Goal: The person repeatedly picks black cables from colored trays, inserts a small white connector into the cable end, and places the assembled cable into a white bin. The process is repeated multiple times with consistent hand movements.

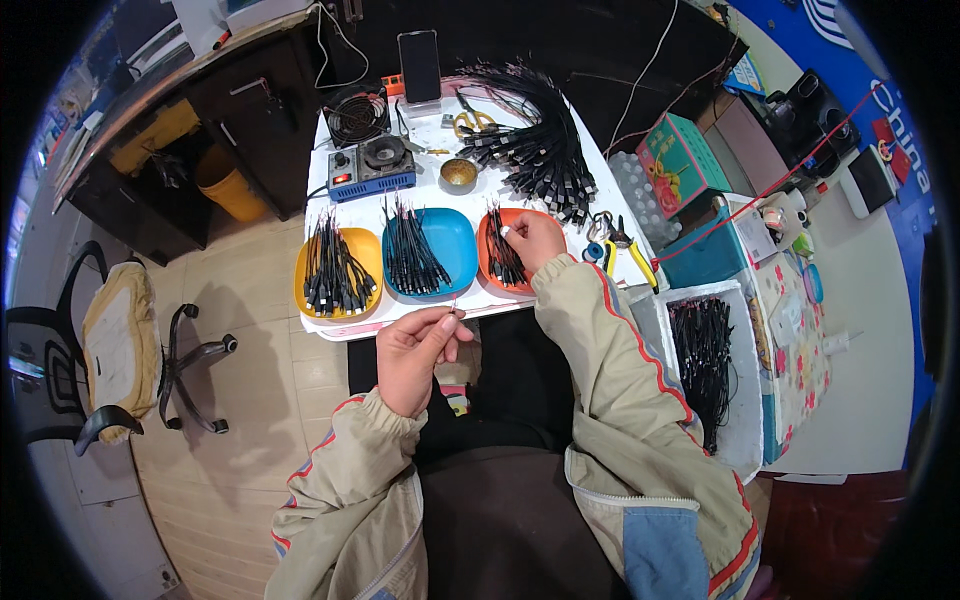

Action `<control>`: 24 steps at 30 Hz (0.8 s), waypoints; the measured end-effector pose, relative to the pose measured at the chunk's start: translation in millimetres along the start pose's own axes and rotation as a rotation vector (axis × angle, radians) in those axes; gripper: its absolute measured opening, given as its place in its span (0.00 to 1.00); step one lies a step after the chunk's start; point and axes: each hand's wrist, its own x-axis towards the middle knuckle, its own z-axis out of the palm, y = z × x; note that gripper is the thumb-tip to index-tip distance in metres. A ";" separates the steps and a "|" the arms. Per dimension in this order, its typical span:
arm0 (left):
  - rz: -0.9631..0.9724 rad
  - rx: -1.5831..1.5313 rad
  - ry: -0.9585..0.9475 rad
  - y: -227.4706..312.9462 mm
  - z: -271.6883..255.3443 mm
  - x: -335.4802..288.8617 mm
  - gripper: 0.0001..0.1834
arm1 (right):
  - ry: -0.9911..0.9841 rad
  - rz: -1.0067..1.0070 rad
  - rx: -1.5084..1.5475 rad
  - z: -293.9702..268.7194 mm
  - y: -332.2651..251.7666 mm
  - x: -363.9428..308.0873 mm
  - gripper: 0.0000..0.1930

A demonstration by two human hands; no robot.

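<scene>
My left hand [418, 352] is closed in a pinch just in front of the table edge. A thin reddish wire tip shows above its fingertips; the rest of what it holds is too small to make out. Over the orange plate [552, 222], my right hand [535, 241] has its fingers closed on a short black cable in the bundle [503, 255] lying there. The blue plate [457, 243] and the yellow plate [368, 245] hold more short black cables [413, 255], their bare wire ends pointing away from me.
Behind the plates stand a blue soldering device [370, 172], a small metal bowl [458, 176], a fan [358, 118] and a phone [419, 66]. A large heap of black cables [545, 140] spreads at the back right. Yellow-handled pliers [628, 245] lie right; a white box [742, 440] holds cables.
</scene>
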 end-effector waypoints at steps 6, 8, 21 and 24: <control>0.025 0.020 -0.004 1.5 2.0 -4.5 0.09 | 0.064 -0.069 0.027 -4.1 -8.2 1.2 0.09; 0.026 0.029 -0.005 1.5 2.4 -5.3 0.09 | 0.061 -0.060 -0.029 -5.5 -14.6 -2.6 0.10; 0.082 0.019 0.063 2.4 3.9 0.0 0.10 | 0.107 -0.086 0.101 -16.2 -56.7 -32.3 0.07; 0.099 -0.067 0.108 5.6 11.7 8.6 0.10 | 0.096 -0.162 0.268 -24.8 -87.3 -68.4 0.08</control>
